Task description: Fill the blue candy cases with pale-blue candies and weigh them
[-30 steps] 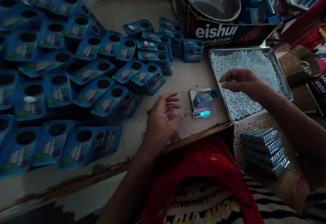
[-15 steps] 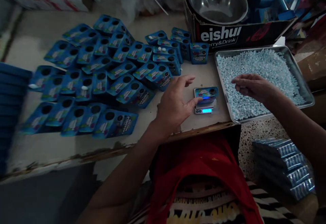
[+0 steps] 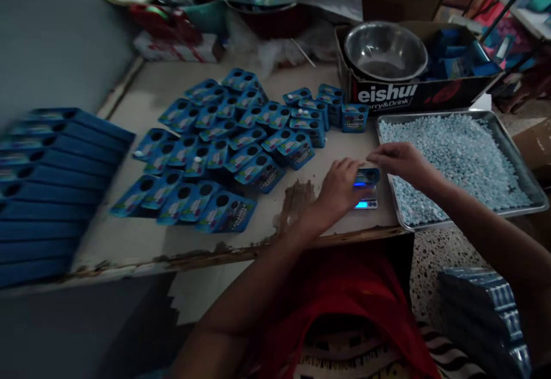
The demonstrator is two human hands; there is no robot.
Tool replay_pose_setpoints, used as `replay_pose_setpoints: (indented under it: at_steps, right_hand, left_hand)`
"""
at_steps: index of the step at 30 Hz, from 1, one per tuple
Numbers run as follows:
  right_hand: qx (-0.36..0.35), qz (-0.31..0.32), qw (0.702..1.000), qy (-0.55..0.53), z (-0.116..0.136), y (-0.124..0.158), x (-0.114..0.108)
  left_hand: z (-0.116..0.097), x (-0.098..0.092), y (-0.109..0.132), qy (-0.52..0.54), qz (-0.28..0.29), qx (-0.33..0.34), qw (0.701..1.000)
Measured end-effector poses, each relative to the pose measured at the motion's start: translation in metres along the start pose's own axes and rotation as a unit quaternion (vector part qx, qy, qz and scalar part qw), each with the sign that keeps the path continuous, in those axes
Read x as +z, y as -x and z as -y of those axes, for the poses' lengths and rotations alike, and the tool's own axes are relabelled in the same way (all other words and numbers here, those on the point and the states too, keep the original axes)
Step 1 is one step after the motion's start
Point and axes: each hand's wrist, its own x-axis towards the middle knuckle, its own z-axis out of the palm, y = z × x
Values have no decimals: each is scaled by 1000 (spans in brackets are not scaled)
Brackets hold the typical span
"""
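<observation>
A small digital scale (image 3: 369,204) with a lit blue display sits near the table's front edge, and a blue candy box (image 3: 369,176) lies on it. My left hand (image 3: 340,186) is curled at the box's left end, with fingers on the far side and thumb on the near side. Just above the box, my right hand (image 3: 400,163) has its fingertips pinched together; whatever is in them is too small to make out. To the right stands a metal tray (image 3: 398,218) filled with pale blue and white candies (image 3: 465,161).
Several blue candy boxes (image 3: 228,209) stand across the table (image 3: 210,247), a few with white candies on top. Long blue stacked boxes (image 3: 51,195) are at the left. Behind the tray, a black carton (image 3: 390,95) bears a steel bowl (image 3: 383,60). Wrapped packs (image 3: 482,310) are below right.
My right hand has moved from over the candies to above the box on the scale. My left hand has closed in on that box. The camera view has shifted left and up.
</observation>
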Motion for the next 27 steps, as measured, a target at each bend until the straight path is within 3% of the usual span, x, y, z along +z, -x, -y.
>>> replay_pose_setpoints:
  at_steps: [3,6,9,12,15,17,20,23,25,27]
  right_hand:
    - [17,-39,996,-78,3,-13,-8]
    - [-27,-68,997,-26,5,-38,4]
    - [-110,-39,979,170,10,-68,43]
    - [-123,27,911,393,18,-95,88]
    - [-101,68,843,523,20,-113,113]
    - [-107,73,827,548,14,-116,116]
    - [-137,45,845,515,-2,-98,101]
    - [-161,-17,870,465,-18,-55,70]
    - [-145,-49,880,450,-23,-20,47]
    - [-103,-54,891,438,-21,12,32]
  left_hand:
    - [-7,-15,1,18,18,26,999]
    - [6,-66,21,17,-67,19,997]
    - [47,-156,48,-31,-198,-47,979]
    - [107,-258,63,-131,-294,-155,934]
    - [173,-341,58,-176,-328,-187,909]
    - [217,-374,45,-158,-323,-171,917]
    - [279,-396,19,-117,-288,-167,936]
    - [327,-397,8,-56,-247,-214,944]
    - [346,-393,12,-23,-206,-240,948]
    - [351,-386,19,7,-166,-232,958]
